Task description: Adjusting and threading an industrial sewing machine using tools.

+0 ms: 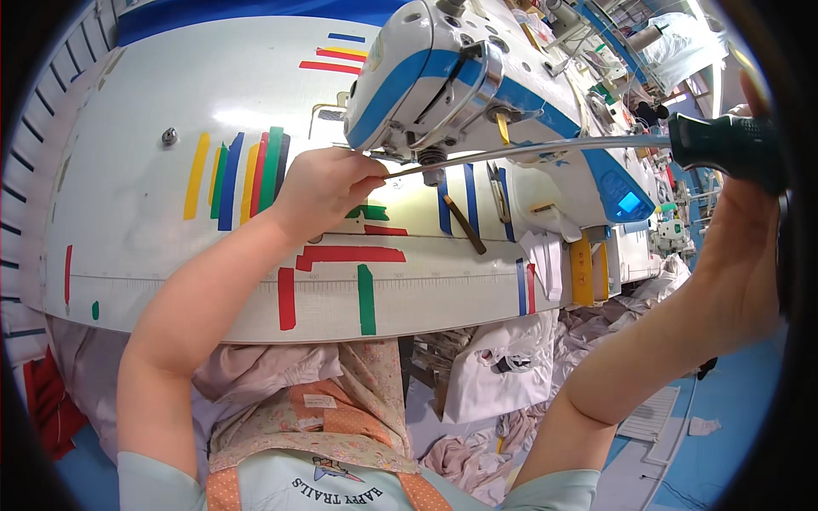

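My right hand [750, 217], raised at the right, is wrapped round the dark green handle of a long screwdriver [588, 146]. The metal shaft runs leftward in front of the sewing machine head [426, 85], which is white and blue. At the needle area, my left hand [328, 189] is closed in a pinch at the shaft's tip; its fingers hide the very end and anything small between them. Below the machine head, a thin tool with a brown handle [464, 226] lies on the white machine table [213, 294], with thread snips [498, 192] farther right.
Coloured tape strips [366, 298] mark the table, and a ruler scale runs along its front. A small metal knob [169, 136] stands at the left. A lit control panel [629, 203] and a yellow holder [582, 271] are at the right. Cloth [503, 375] hangs and lies below.
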Tool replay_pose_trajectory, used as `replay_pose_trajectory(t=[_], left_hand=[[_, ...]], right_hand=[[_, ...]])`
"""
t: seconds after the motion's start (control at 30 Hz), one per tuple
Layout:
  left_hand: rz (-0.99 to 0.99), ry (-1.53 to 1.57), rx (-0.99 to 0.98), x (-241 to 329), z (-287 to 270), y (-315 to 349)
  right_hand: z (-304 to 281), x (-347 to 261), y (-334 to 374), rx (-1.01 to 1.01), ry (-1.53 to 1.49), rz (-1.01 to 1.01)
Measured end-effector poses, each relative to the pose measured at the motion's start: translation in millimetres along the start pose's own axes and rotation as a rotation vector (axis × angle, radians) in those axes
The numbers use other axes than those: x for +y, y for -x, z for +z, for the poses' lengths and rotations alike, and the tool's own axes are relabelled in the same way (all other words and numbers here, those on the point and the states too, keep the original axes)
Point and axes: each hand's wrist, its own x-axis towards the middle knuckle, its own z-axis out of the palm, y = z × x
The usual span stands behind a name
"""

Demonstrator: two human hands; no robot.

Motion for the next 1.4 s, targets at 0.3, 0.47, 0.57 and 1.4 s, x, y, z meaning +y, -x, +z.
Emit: replay_pose_trajectory(t=[0.3,0.47,0.57,1.4], left_hand=[[-0.08,0.02,-0.07,-0.4,-2.4,1.3],[-0.176,-0.204,-0.255,6.7,-8.2,0.5],[-0.192,-0.287,-0.315,9.0,-10.8,-0.1],[-0.053,-0.226,-0.252,-2.4,-5.7,2.0]], right_hand=[[-0.5,4.2,-1.9,-0.024,-0.008,-0.003],[-0.3,2.6,1.1,-0.031,-0.01,-0.005],[4.5,-1.1,2.7,-0.035,-0.015,-0.008],[29.3,-4.8,2.7,-0.093,-0.041,-0.007]])
